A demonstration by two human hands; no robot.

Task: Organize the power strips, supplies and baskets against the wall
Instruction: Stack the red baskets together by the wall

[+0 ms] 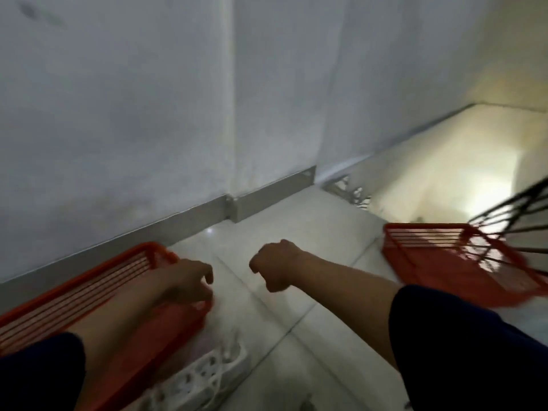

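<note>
Two red baskets: one [89, 280] at lower left along the wall [118, 114], one [444, 256] at right. One white power strip [201, 378] at bottom centre. Left hand [186, 280] curled, fingertips at basket corner, grip unclear; right hand [278, 265] fisted, empty.

Two red slatted baskets [98, 280] [444, 256] sit on the floor, a white power strip [204, 378] beside the left one

Left hand [189, 280] over red basket [89, 280], right hand [275, 266] fisted
</note>
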